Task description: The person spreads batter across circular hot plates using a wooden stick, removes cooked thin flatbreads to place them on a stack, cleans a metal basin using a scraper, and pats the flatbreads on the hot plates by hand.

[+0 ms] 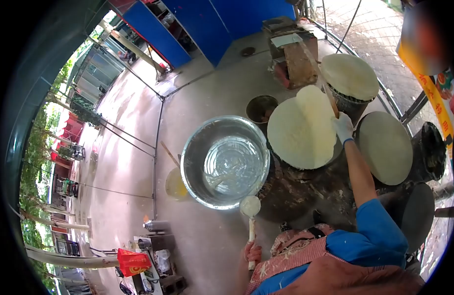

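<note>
My left hand [253, 253] is closed around the pale handle of a ladle [250, 206]. The ladle's batter-smeared bowl is at the near rim of a large metal basin [191, 194], which has wet, pale batter smears inside. My right hand [343, 127], in a white glove, grips the brown handle of a long thin spatula [333, 102]. Its narrow blade points away from me, past the right edge of a pale, thin flatbread [296, 130]. That flatbread covers a round griddle, and a yellower strip of it extends beyond the far edge.
Other round plates stand to the right: a pale-topped one [350, 76], a grey one [386, 147] and a dark one [418, 216]. A dark pot [262, 107] sits between basin and griddle. Beyond are a worn box [301, 61] and blue panels [187, 19]. A yellowish bucket [175, 184] stands left of the basin.
</note>
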`<control>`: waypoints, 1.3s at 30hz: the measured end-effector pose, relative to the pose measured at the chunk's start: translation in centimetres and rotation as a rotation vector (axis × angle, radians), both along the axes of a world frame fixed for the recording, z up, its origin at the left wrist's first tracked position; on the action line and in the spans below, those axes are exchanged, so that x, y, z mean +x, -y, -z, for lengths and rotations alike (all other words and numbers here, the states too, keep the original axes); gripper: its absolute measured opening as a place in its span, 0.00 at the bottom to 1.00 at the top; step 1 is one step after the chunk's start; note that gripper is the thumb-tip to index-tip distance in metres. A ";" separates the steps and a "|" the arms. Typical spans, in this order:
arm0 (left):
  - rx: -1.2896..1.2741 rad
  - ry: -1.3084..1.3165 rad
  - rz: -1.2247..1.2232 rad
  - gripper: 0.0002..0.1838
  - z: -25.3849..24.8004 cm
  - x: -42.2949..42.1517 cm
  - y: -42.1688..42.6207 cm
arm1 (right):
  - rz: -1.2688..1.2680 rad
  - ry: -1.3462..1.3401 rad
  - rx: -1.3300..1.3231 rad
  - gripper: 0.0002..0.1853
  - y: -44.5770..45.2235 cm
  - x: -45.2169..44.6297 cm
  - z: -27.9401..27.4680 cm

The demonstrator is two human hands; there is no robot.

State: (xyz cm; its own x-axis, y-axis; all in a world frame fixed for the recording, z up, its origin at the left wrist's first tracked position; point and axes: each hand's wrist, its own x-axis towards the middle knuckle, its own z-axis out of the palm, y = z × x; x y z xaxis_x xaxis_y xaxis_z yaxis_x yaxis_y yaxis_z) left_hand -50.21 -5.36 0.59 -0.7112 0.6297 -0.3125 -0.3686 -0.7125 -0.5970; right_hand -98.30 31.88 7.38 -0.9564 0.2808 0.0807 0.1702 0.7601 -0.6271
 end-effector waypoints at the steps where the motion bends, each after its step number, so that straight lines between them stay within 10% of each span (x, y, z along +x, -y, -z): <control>1: -0.057 0.030 -0.028 0.16 0.3 0.3 0.6 | 0.010 0.000 0.006 0.20 0.8 0.6 -0.8; 11: -0.382 0.181 -0.051 0.14 -5.4 0.8 2.9 | 0.077 -0.011 -0.030 0.18 -2.3 -2.2 2.5; 16: -0.118 0.015 -0.021 0.19 -6.3 0.1 3.0 | 0.135 -0.037 -0.176 0.19 -6.6 -5.1 9.3; 23: -0.208 0.040 0.137 0.19 -4.8 0.1 4.5 | 0.186 -0.027 -0.023 0.27 -6.7 6.4 8.2; 25: -0.795 0.176 0.339 0.19 -7.4 -1.5 3.7 | 0.124 0.152 -0.097 0.25 -6.0 10.2 6.3; 27: -0.843 0.195 0.363 0.19 -7.4 -2.8 3.9 | 0.038 0.153 -0.201 0.24 -5.9 12.1 6.1; 29: -0.336 0.125 0.232 0.20 -6.0 -3.5 4.2 | -0.032 0.152 -0.284 0.24 -5.1 13.1 4.4; 39: -0.100 0.109 0.071 0.21 -6.6 -11.5 -0.9 | -0.328 -0.037 -0.484 0.20 -4.3 10.9 7.2</control>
State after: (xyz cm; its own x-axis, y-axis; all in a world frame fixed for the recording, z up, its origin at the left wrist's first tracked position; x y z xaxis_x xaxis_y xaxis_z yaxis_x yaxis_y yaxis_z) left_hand -61.69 -4.49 7.15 -0.6239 0.6394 -0.4493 -0.3572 -0.7447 -0.5638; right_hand -87.37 36.22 0.22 -0.9985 -0.0163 0.0523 -0.0545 0.3948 -0.9172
